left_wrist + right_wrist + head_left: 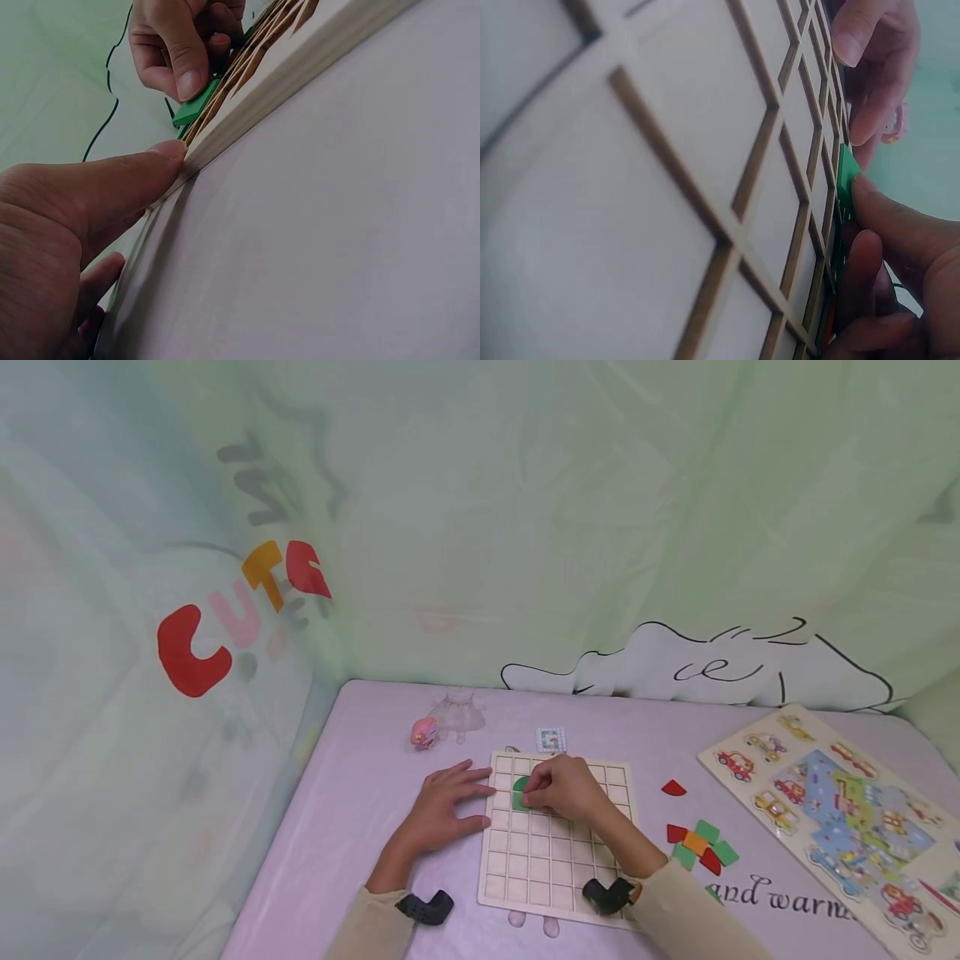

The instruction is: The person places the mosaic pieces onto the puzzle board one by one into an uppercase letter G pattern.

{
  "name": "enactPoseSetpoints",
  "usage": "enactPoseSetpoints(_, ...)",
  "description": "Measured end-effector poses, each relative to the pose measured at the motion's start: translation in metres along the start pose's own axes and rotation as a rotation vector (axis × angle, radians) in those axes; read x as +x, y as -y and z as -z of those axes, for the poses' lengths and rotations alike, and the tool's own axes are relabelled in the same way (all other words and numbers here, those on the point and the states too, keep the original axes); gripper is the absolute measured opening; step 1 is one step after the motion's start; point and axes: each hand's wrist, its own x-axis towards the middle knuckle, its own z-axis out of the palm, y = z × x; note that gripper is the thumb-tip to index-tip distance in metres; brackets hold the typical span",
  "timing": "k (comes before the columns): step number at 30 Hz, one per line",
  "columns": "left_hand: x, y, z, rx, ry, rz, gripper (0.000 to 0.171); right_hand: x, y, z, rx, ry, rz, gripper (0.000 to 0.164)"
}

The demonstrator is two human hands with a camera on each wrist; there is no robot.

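Note:
A pale wooden grid board [517,867] lies on the table. My left hand [446,810] rests at its left edge with fingers spread. In the left wrist view, the left thumb [161,169] touches the board's side. My right hand [566,789] is over the upper middle of the grid, thumb and fingertips pinching a green tile [196,103]. The same green tile [846,172] stands slightly tilted at the grid's surface in the right wrist view. Another green piece with a rounded edge [520,783] shows beside the fingers. The right hand hides the cells beneath it.
Loose green, red and orange tiles [696,843] lie right of the board, with a red quarter-round piece [673,787] above them. A small pattern card [551,740] sits behind the board. A pink toy [423,732] stands back left; a vehicle picture puzzle [757,785] lies far right.

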Motion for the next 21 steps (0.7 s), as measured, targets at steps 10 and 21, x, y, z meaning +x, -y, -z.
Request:
enactPoseSetpoints(10, 0.0, 0.001, -0.0013, 0.006, -0.01, 0.0, 0.041, -0.0007, 0.0034, -0.0026, -0.016, -0.014, -0.029, 0.02)
enactPoseSetpoints(21, -0.0009, -0.0007, 0.0002, -0.012, -0.013, -0.006, 0.041, -0.0026, 0.0065, -0.001, -0.031, -0.031, -0.04, 0.021)
